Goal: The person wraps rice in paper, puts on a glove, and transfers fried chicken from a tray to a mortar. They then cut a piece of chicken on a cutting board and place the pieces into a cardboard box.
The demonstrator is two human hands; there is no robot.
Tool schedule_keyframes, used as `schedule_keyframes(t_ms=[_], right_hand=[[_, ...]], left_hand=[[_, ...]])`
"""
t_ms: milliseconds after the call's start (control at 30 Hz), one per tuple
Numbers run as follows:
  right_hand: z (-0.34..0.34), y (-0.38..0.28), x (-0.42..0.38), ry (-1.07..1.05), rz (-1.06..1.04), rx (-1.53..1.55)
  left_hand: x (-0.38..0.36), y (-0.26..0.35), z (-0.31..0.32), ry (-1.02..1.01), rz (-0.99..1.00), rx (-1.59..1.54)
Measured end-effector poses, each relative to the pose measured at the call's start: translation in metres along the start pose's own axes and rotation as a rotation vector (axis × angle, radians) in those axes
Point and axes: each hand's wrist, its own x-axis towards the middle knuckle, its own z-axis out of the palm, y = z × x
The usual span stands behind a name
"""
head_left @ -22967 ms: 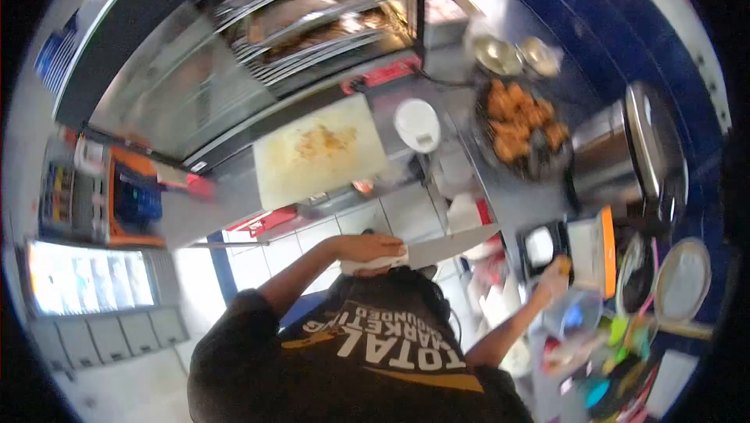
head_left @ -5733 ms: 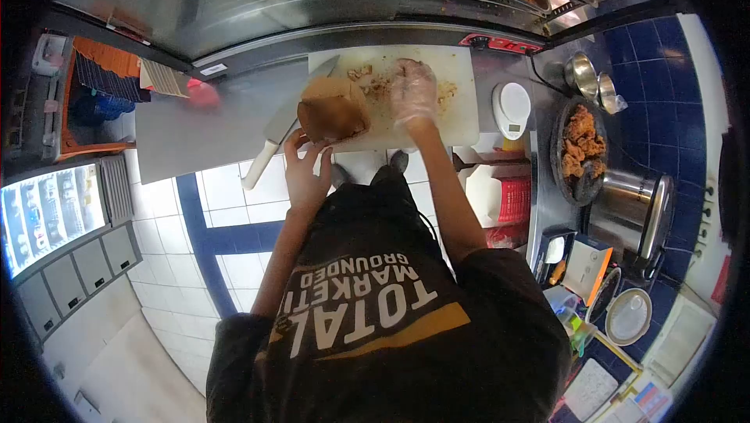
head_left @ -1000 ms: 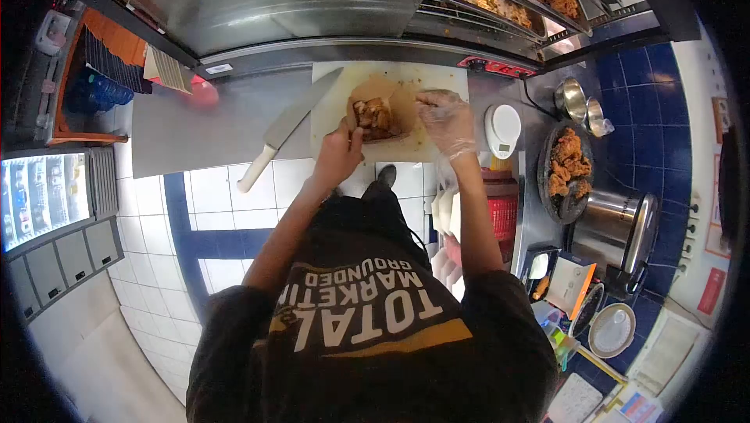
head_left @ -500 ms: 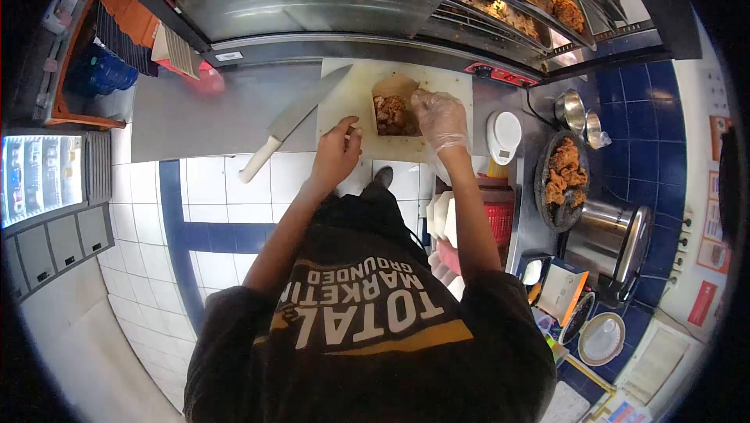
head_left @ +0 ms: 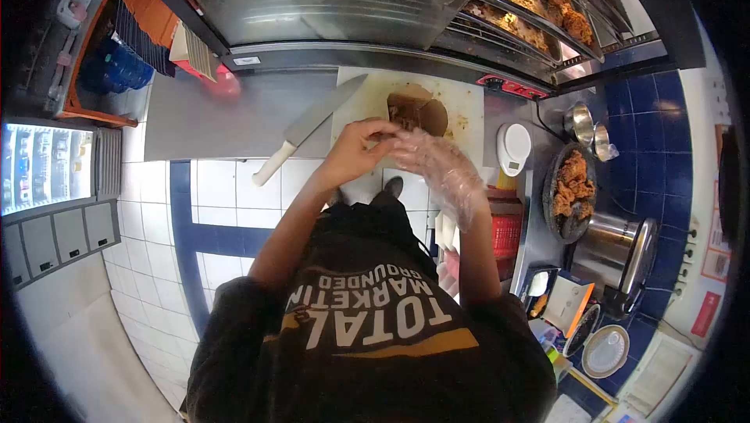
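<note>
My bare left hand (head_left: 361,154) is in front of the cutting board, thumb and forefinger pinching the fingertip end of the clear plastic glove (head_left: 461,189) on my other hand. My right hand (head_left: 430,161), inside that loose glove, points its fingers left and seems to hold nothing. Just beyond both hands, a brown cardboard food box (head_left: 426,114) stands on the white cutting board (head_left: 469,114), its flap up. Dark food pieces show partly inside; my fingers are close to its near edge. A large knife (head_left: 308,126) lies left, blade tip on the board, handle over the counter's edge.
A heated cabinet (head_left: 312,60) with trays of fried food runs along the back. On the right are a white scale (head_left: 513,146), metal bowls (head_left: 578,122) and a stone plate of fried chicken (head_left: 574,185). Red baskets (head_left: 506,235) sit below the counter.
My right hand has left the box and swung left and nearer to me. My left hand has moved right to meet its gloved fingertips. The box has turned, its flap now to the right.
</note>
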Motion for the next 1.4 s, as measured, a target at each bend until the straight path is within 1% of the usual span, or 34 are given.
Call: schedule_keyframes(t_ms=[33,67,100,133,167,200,233,267,300,333,400,433,500,533,567,600,633,700,733,767,833,867,900,933,967,1000,1033,1100,1133,1167,1233,1300,1367,1400], right_hand=[[-0.004,0.007,0.003,0.001,-0.005,0.008],[-0.01,0.019,0.008,-0.121,-0.01,0.085],[-0.016,0.028,0.009,-0.241,-0.016,0.161],[0.001,0.02,0.001,-0.177,0.058,0.047],[0.002,0.027,0.002,-0.153,0.044,0.064],[-0.005,0.039,0.003,-0.202,0.008,0.13],[-0.016,0.053,0.001,-0.234,-0.035,0.198],[-0.032,0.077,0.008,-0.282,-0.024,0.278],[-0.046,0.094,0.014,-0.334,-0.018,0.358],[-0.044,0.091,0.011,-0.272,-0.052,0.38],[-0.035,0.079,0.004,-0.288,0.019,0.196],[-0.037,0.09,0.006,-0.261,0.007,0.21],[-0.045,0.115,0.023,-0.239,-0.037,0.395],[-0.045,0.12,0.028,-0.256,-0.039,0.4],[-0.043,0.125,0.032,-0.197,-0.028,0.425],[-0.038,0.128,0.037,-0.137,-0.014,0.452],[-0.031,0.133,0.044,-0.164,-0.013,0.456],[-0.019,0.143,0.053,-0.091,0.068,0.589],[-0.005,0.128,0.047,-0.089,0.087,0.558],[0.001,0.132,0.055,-0.115,0.087,0.551],[0.006,0.151,0.081,-0.1,0.125,0.567],[0.012,0.16,0.098,-0.069,0.124,0.583],[0.016,0.164,0.11,-0.097,0.129,0.566],[0.024,0.165,0.123,-0.038,0.062,0.606],[0.037,0.163,0.136,0.01,0.001,0.642],[0.047,0.153,0.141,0.097,-0.007,0.514],[0.051,0.144,0.143,0.179,-0.024,0.386],[0.034,0.174,0.171,0.047,-0.21,0.615],[0.029,0.175,0.168,0.059,-0.211,0.543],[0.023,0.177,0.162,0.082,-0.217,0.472],[0.024,0.154,0.117,0.13,-0.108,0.364],[0.016,0.125,0.065,0.047,-0.158,-0.02],[-0.009,0.11,0.031,0.22,-0.402,-0.447],[-0.008,0.085,0.014,0.431,-0.508,-0.651]], left_hand=[[-0.003,-0.003,-0.009,-0.141,-0.141,-0.106],[-0.005,-0.005,-0.017,-0.152,-0.142,-0.1],[-0.008,-0.007,-0.025,-0.149,-0.208,0.011],[-0.01,-0.01,-0.035,-0.152,-0.272,0.122],[-0.015,-0.024,-0.044,-0.087,-0.212,0.148],[-0.017,-0.041,-0.053,-0.037,-0.146,0.162],[-0.017,-0.05,-0.062,-0.007,-0.214,0.166],[-0.019,-0.066,-0.068,0.063,-0.176,0.134],[-0.018,-0.067,-0.077,0.043,-0.24,0.186],[-0.018,-0.082,-0.082,0.099,-0.17,0.163],[-0.017,-0.071,-0.086,0.076,-0.212,0.268],[-0.019,-0.066,-0.082,0.043,-0.209,0.26],[-0.021,-0.055,-0.086,0.07,-0.091,0.491],[-0.028,-0.049,-0.094,0.008,-0.23,0.66],[-0.044,-0.054,-0.106,0.026,-0.227,0.68],[-0.063,-0.069,-0.123,-0.04,-0.102,1.059],[-0.074,-0.079,-0.137,-0.114,0.027,1.438],[-0.081,-0.075,-0.143,-0.246,-0.367,1.338],[-0.081,-0.072,-0.145,-0.232,-0.278,1.278],[-0.077,-0.07,-0.144,-0.261,-0.342,1.303],[-0.073,-0.057,-0.144,-0.231,-0.364,1.164],[-0.07,-0.048,-0.142,-0.238,-0.259,1.063],[-0.06,-0.023,-0.128,-0.303,-0.399,1.074],[-0.055,-0.023,-0.125,-0.374,-0.467,1.02],[-0.056,-0.019,-0.116,-0.351,-0.392,0.931],[-0.061,-0.047,-0.115,-0.387,-0.371,0.948],[-0.06,-0.048,-0.106,-0.333,-0.385,0.935],[-0.058,-0.058,-0.094,-0.231,-0.432,0.963],[-0.061,-0.07,-0.091,-0.21,-0.405,0.998],[-0.061,-0.07,-0.086,-0.193,-0.426,1.046],[-0.06,-0.072,-0.092,-0.208,-0.392,1.032],[-0.045,-0.055,-0.112,0.048,-0.155,0.936],[-0.004,-0.01,-0.142,0.473,-0.036,0.907],[0.015,0.006,-0.16,0.695,0.105,0.963]])
